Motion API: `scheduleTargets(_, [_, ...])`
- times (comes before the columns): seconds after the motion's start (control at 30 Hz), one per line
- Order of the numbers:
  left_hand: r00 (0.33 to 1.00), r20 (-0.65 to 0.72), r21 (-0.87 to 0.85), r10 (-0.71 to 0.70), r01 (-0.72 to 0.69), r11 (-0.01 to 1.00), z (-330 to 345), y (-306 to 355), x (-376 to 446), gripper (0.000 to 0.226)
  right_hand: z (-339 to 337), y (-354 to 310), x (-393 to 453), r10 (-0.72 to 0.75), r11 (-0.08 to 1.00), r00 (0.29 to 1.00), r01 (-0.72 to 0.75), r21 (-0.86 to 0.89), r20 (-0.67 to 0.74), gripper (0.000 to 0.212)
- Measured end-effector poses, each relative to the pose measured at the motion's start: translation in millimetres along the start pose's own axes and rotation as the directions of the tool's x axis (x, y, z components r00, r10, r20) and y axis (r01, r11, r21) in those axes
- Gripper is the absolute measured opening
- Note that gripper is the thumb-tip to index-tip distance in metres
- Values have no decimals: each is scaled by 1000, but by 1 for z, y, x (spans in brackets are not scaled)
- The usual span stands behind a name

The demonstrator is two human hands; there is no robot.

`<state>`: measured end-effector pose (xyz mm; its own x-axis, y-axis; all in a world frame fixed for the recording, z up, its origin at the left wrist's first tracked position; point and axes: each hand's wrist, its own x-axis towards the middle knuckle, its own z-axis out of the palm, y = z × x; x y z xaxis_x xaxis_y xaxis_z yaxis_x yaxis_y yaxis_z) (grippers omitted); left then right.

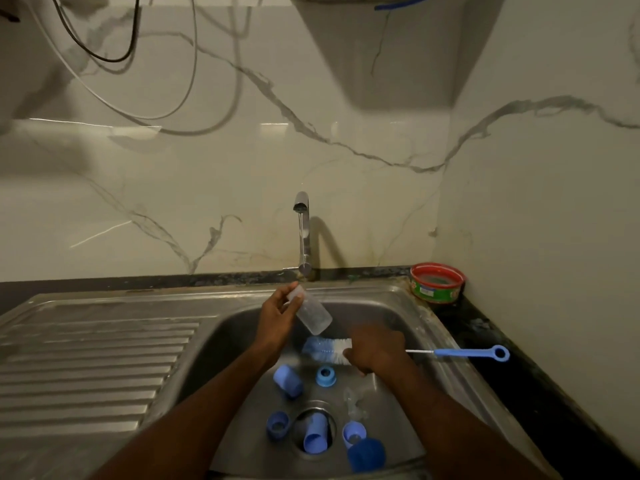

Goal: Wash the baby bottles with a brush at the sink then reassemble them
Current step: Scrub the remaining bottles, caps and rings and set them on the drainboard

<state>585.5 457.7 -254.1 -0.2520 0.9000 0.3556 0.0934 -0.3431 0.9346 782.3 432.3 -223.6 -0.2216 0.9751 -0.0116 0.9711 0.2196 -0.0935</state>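
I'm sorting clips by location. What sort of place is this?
Most likely a home kitchen sink area: a stainless steel sink with a ribbed draining board, a chrome tap against a marble-patterned wall, and blue baby-bottle caps lying in the basin.

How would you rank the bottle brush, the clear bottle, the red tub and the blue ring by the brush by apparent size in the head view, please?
1. bottle brush, longest by far.
2. clear bottle and red tub: look alike, unranked.
3. blue ring, smallest.
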Motion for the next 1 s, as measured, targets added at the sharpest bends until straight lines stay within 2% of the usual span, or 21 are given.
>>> scheduleTargets(0.1, [991, 125, 62, 43, -51, 997, 3, -6, -1, 37, 2, 3, 2, 28, 998, 1000, -28, -50, -2, 43])
scheduleTargets(0.2, [943, 278, 265, 185, -260, 929, 5, -6, -2, 51, 3, 4, 4, 30, 996, 999, -28, -83, 22, 43])
scheduleTargets(0.23, [940, 282, 281, 190, -270, 921, 7, -5, -2, 58, 4, 4, 4, 30, 995, 999, -27, -93, 26, 42])
scheduleTargets(0.3, [960, 200, 297, 194, -248, 922, 9, -4, -2, 63, 6, 3, 5, 36, 994, 999, -33, -104, 29, 42])
scheduleTargets(0.4, [981, 95, 372, 168, -192, 908, 3, -7, 0, 41, 6, 3, 5, 32, 992, 999, -28, -120, 37, 44])
scheduleTargets(0.5, [994, 81, 307, 73, -95, 947, -7, -6, -2, 25, 4, 2, 3, 32, 991, 998, -26, -129, 49, 45])
scheduleTargets(0.63, [990, 87, 198, -113, 94, 976, -10, 4, -1, 33, 3, 2, 1, 19, 993, 999, -13, -119, 50, 39])
scheduleTargets(0.67, [986, 110, 266, -123, 90, 960, -11, 5, 0, 35, 2, 3, 1, 12, 993, 998, -5, -119, 54, 38])
scheduleTargets(0.7, [984, 153, 450, -86, 8, 893, -14, 6, 1, 39, 0, 4, 0, 4, 992, 998, 3, -126, 61, 36])
scheduleTargets(0.73, [972, 231, 687, -37, -136, 714, -18, 3, 5, 44, -1, 4, -1, -1, 991, 998, 10, -134, 71, 34])
scheduleTargets(0.77, [950, 309, 839, -38, -253, 481, -21, -1, 7, 49, -3, 5, -1, -4, 990, 997, 15, -139, 78, 31])
scheduleTargets(0.8, [930, 358, 899, -79, -321, 298, -21, -3, 6, 56, -4, 6, -2, -5, 989, 996, 17, -144, 88, 26])
scheduleTargets(0.83, [922, 361, 927, -140, -338, 163, -21, -6, 3, 69, -4, 6, -2, -6, 988, 996, 21, -151, 94, 22])
scheduleTargets(0.9, [926, 301, 954, -229, -291, 77, -17, -10, -2, 93, -6, 7, -3, -2, 987, 997, 15, -161, 80, 19])
scheduleTargets(1.0, [915, 319, 946, -246, -295, 130, -10, -9, -7, 84, -7, 7, -6, 19, 982, 1000, -14, -187, 24, 24])
